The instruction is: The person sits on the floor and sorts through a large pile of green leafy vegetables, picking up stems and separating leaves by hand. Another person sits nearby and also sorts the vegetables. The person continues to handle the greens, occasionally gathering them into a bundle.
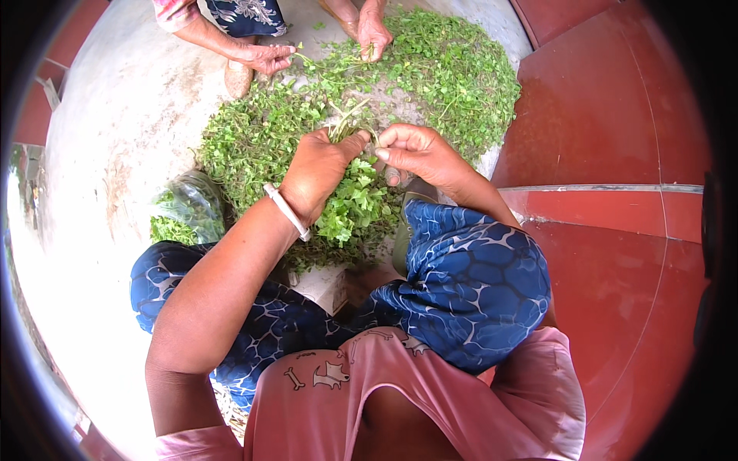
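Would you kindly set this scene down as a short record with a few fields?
Setting: a grey concrete floor beside red tiles
Left hand: closed around a bunch of leafy greens, stems up
Right hand: pinching a stem at the top of that bunch
Wrist: a white bangle on the left
Heap: loose greens spread on the floor ahead
Bag: a clear plastic bag with greens, to the left
Other person: two hands picking at the far side of the heap
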Tool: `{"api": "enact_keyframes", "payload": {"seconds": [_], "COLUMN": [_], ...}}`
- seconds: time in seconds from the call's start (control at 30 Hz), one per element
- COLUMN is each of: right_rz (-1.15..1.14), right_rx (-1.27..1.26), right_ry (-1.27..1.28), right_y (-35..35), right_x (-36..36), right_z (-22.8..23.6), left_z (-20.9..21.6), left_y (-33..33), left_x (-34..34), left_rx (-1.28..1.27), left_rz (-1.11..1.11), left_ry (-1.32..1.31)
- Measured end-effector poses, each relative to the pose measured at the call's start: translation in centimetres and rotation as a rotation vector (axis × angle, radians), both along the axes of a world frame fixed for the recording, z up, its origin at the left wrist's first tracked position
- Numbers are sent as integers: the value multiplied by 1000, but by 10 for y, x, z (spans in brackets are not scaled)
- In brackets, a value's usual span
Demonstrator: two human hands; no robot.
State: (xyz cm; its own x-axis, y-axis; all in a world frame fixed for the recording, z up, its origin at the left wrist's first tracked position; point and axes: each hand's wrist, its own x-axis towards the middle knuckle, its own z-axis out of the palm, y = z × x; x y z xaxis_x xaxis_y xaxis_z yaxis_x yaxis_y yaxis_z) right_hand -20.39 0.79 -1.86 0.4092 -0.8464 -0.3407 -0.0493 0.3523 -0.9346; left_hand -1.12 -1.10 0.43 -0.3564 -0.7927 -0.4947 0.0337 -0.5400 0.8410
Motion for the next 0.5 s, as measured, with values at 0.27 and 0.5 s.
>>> {"api": "enact_keyframes", "payload": {"seconds": [0.27, 0.5], "right_rz": [59, -5], "right_rx": [-160, -13], "right_ry": [-11, -20], "right_y": [3, 5], "right_x": [8, 1], "right_z": [-11, -23], "left_z": [-10, 1], "left_y": [7, -3], "left_x": [-2, 3], "left_rx": [-119, -72], "left_rz": [30, 55], "left_ry": [69, 84]}}
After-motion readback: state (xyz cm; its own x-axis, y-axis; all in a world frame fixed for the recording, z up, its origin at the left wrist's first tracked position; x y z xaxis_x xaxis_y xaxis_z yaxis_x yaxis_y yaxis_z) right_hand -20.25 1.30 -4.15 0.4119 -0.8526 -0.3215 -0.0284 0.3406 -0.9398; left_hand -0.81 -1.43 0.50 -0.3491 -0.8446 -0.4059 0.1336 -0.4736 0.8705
